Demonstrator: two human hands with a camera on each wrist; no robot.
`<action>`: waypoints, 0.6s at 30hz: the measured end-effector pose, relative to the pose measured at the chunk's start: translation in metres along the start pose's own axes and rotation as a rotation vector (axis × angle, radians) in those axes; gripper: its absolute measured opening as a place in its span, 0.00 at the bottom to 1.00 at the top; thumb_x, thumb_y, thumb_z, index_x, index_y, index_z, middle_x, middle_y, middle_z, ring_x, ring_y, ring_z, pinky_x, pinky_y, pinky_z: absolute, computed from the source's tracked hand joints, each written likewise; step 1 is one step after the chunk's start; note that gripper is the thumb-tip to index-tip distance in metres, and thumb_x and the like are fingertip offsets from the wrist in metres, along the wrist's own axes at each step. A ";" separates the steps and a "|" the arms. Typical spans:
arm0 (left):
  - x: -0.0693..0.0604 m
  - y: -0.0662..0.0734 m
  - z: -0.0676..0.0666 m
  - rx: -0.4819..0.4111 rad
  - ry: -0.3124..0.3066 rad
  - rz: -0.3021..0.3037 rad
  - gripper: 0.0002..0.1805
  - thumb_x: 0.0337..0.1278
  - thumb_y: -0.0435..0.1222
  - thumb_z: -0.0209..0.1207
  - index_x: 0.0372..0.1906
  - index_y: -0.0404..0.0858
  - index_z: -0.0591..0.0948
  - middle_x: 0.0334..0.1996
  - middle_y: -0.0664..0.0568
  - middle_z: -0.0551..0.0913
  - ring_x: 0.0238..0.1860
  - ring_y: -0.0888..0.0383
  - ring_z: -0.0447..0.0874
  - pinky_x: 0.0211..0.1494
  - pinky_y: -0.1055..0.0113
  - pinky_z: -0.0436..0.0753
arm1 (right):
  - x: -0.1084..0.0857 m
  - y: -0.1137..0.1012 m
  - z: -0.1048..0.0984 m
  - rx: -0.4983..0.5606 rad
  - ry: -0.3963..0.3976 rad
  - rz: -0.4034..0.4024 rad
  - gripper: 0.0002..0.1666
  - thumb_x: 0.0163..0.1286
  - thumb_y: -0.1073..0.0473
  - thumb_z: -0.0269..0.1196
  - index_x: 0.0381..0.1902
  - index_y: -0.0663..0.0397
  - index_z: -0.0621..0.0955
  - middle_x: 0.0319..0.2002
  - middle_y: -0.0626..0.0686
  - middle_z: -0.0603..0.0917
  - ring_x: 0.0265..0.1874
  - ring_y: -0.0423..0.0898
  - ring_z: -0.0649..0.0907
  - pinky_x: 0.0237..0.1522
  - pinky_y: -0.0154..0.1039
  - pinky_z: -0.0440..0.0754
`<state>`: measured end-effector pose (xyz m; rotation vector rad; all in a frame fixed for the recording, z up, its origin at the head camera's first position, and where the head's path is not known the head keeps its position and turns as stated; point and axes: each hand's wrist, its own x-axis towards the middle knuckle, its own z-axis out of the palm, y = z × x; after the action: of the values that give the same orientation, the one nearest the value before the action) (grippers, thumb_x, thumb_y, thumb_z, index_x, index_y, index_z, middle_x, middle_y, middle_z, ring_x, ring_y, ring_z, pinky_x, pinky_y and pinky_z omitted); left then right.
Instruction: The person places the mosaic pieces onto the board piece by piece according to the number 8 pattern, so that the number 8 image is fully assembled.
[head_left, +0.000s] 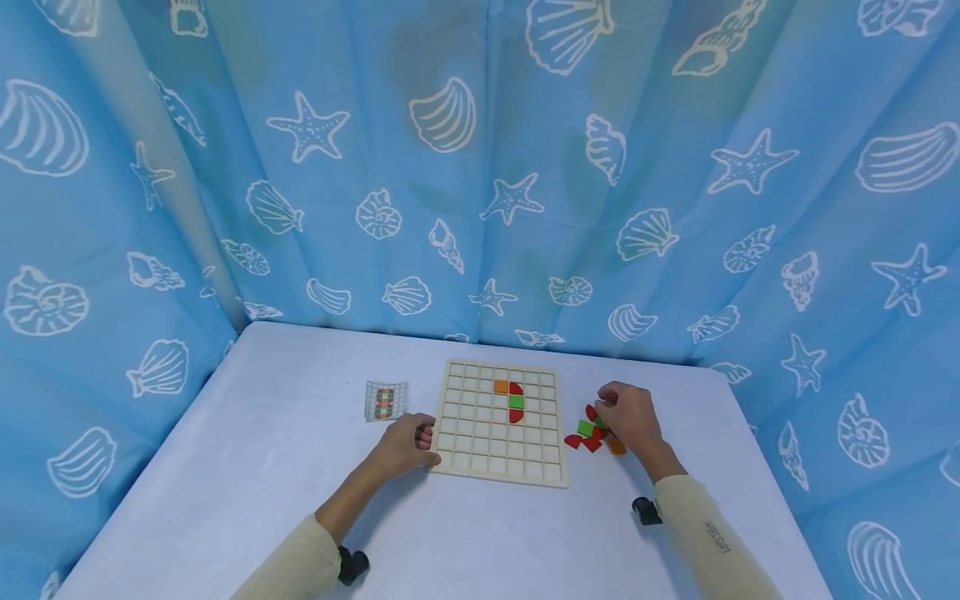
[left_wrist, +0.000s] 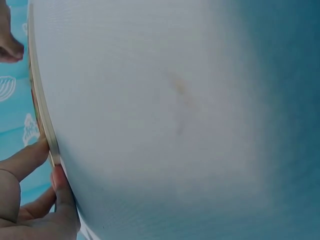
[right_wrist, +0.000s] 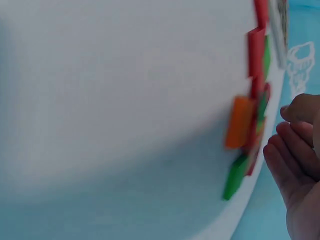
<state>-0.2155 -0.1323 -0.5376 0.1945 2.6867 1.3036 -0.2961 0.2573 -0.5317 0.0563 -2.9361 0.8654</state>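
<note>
A cream square grid board [head_left: 498, 477] lies on the table. In its upper part sit an orange square tile [head_left: 501, 387], a green square tile [head_left: 517, 402] and two red rounded tiles, one above the green tile and one below. My left hand [head_left: 405, 446] holds the board's near left corner, its thumb and a finger on the edge in the left wrist view. Right of the board my right hand [head_left: 632, 421] hovers over a pile of red, green and orange tiles [head_left: 585, 428]. Its fingers are loosely bent, with no tile visible between them in the right wrist view.
A small card [head_left: 386, 402] printed with a coloured grid pattern lies left of the board. White cloth covers the table [head_left: 480, 550]. Behind it hangs a blue curtain [head_left: 480, 250] with white shells and starfish. Black wrist devices [head_left: 352, 565] are beneath both sleeves.
</note>
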 end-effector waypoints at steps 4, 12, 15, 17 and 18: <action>0.000 -0.001 -0.001 -0.004 -0.007 -0.007 0.35 0.40 0.28 0.75 0.58 0.26 0.75 0.36 0.51 0.75 0.37 0.58 0.74 0.43 0.63 0.77 | -0.003 0.009 0.000 -0.005 0.010 0.018 0.16 0.62 0.60 0.69 0.47 0.61 0.82 0.41 0.59 0.83 0.38 0.52 0.79 0.34 0.40 0.83; 0.002 -0.002 0.000 -0.013 0.002 0.013 0.35 0.38 0.27 0.75 0.57 0.25 0.75 0.35 0.51 0.76 0.36 0.58 0.75 0.43 0.62 0.77 | 0.005 0.007 -0.001 0.004 -0.057 0.013 0.21 0.61 0.65 0.70 0.53 0.61 0.81 0.48 0.60 0.81 0.46 0.55 0.77 0.41 0.44 0.84; 0.002 -0.002 0.001 -0.007 0.000 0.003 0.35 0.38 0.27 0.75 0.58 0.25 0.75 0.35 0.52 0.75 0.36 0.58 0.75 0.43 0.62 0.77 | 0.006 0.007 -0.001 -0.009 -0.115 0.015 0.25 0.60 0.66 0.69 0.57 0.59 0.80 0.53 0.61 0.80 0.49 0.56 0.76 0.43 0.46 0.83; 0.002 -0.002 0.001 -0.011 -0.004 -0.001 0.35 0.38 0.27 0.75 0.58 0.25 0.75 0.35 0.51 0.76 0.36 0.58 0.75 0.43 0.62 0.77 | 0.006 0.008 0.000 -0.022 -0.127 0.013 0.27 0.60 0.66 0.69 0.58 0.58 0.79 0.54 0.61 0.79 0.50 0.56 0.75 0.45 0.47 0.83; 0.002 -0.002 0.001 -0.011 -0.004 -0.002 0.35 0.38 0.27 0.75 0.58 0.25 0.75 0.35 0.51 0.76 0.36 0.57 0.75 0.43 0.62 0.77 | 0.006 0.009 0.001 -0.029 -0.128 0.008 0.27 0.60 0.66 0.69 0.59 0.58 0.79 0.55 0.61 0.78 0.51 0.57 0.75 0.46 0.48 0.83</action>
<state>-0.2171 -0.1328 -0.5395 0.1934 2.6756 1.3157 -0.3022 0.2645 -0.5367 0.1029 -3.0688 0.8511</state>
